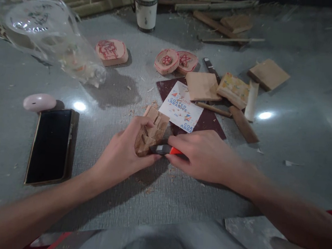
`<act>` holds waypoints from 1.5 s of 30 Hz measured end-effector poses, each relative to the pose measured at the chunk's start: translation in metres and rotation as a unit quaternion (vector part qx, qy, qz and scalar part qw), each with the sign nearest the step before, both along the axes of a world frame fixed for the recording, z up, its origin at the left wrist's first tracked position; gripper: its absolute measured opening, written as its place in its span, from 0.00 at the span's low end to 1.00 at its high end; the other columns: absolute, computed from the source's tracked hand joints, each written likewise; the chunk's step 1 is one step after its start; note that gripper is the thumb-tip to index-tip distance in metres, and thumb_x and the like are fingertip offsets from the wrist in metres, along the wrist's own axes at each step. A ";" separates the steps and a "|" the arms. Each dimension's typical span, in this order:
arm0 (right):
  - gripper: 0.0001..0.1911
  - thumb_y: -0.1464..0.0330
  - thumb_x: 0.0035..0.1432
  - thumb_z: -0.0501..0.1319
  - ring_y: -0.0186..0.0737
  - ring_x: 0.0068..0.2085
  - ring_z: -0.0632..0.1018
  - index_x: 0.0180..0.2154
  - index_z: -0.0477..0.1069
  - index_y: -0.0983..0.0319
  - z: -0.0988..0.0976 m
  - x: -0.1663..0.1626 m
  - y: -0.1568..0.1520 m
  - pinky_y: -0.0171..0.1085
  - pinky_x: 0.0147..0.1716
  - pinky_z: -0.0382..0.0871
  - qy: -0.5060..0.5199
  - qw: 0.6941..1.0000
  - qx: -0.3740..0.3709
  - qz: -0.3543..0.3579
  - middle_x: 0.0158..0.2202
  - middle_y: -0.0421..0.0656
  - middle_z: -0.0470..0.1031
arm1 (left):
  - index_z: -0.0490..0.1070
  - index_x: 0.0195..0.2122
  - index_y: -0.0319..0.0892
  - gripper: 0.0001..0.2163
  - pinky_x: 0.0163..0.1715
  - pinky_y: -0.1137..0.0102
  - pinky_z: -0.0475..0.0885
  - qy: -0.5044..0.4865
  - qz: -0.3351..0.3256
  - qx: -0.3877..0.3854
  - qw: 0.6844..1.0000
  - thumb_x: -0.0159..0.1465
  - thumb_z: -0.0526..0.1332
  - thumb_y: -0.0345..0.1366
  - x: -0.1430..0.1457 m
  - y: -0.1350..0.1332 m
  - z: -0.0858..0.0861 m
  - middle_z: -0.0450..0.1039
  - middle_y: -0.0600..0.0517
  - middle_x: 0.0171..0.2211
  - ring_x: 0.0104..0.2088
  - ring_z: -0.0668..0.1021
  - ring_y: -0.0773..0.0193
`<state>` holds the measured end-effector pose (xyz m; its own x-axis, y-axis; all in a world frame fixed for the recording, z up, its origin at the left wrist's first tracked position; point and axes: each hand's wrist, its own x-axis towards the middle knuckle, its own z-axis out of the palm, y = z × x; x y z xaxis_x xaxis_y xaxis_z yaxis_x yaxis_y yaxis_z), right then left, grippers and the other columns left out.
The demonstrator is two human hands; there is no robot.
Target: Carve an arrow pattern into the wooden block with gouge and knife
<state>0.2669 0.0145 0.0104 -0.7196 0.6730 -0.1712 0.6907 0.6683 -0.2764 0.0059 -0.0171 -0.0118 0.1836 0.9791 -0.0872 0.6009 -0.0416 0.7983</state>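
In my left hand (pixel 126 144) is a small carved wooden block (pixel 158 124) with notched grooves across its top. The fingers wrap round its left side, and the thumb reaches along its near end. My right hand (pixel 200 153) is closed on a utility knife (pixel 175 151) with a red-orange and black body. The knife's dark front end points left and meets the block's lower right corner; the blade's edge is too small to make out. Beyond the block lie sheets of sandpaper (pixel 181 106), one showing its white printed back.
A phone (pixel 50 146) and a pink earbud case (pixel 39 102) lie at left, below a clear plastic bag (pixel 56 29). Carved pieces with red drawings (pixel 111 51), wooden blocks (pixel 269 74) and a tumbler (pixel 145 9) stand further back. Shavings litter the grey table (pixel 97 207).
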 end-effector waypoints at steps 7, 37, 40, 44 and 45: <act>0.14 0.60 0.80 0.61 0.39 0.30 0.73 0.41 0.76 0.59 0.001 0.000 0.001 0.42 0.32 0.46 0.005 1.000 -0.012 0.000 0.33 0.40 0.83 | 0.70 0.59 0.56 0.29 0.31 0.68 0.70 0.007 0.011 0.005 1.000 0.60 0.79 0.46 -0.002 -0.002 -0.007 0.80 0.59 0.42 0.31 0.79 0.63; 0.14 0.60 0.79 0.60 0.38 0.29 0.70 0.39 0.74 0.59 0.004 -0.002 -0.003 0.42 0.31 0.45 0.020 1.000 0.006 -0.019 0.32 0.40 0.81 | 0.70 0.50 0.50 0.23 0.39 0.63 0.77 -0.097 0.045 -0.004 0.994 0.59 0.78 0.40 0.005 -0.001 0.009 0.79 0.56 0.40 0.40 0.83 0.59; 0.13 0.60 0.79 0.61 0.37 0.28 0.69 0.39 0.75 0.58 0.004 -0.002 -0.004 0.42 0.31 0.45 0.024 0.999 0.018 -0.022 0.32 0.40 0.81 | 0.70 0.51 0.50 0.23 0.40 0.63 0.76 -0.107 0.042 0.004 0.993 0.59 0.79 0.40 0.004 -0.001 0.005 0.78 0.57 0.39 0.38 0.81 0.60; 0.13 0.60 0.78 0.61 0.37 0.28 0.68 0.39 0.75 0.58 0.003 -0.001 -0.004 0.42 0.31 0.45 0.031 0.999 0.023 -0.026 0.31 0.39 0.80 | 0.69 0.52 0.50 0.23 0.40 0.64 0.76 -0.110 0.037 0.015 0.993 0.60 0.78 0.40 0.003 -0.002 0.002 0.77 0.57 0.41 0.38 0.80 0.61; 0.13 0.61 0.78 0.61 0.37 0.28 0.68 0.39 0.75 0.58 0.002 -0.001 -0.004 0.42 0.31 0.45 0.033 0.999 0.022 -0.026 0.31 0.39 0.80 | 0.69 0.52 0.50 0.24 0.40 0.64 0.76 -0.114 0.036 0.014 0.993 0.61 0.78 0.40 0.003 -0.002 0.001 0.77 0.57 0.42 0.38 0.80 0.62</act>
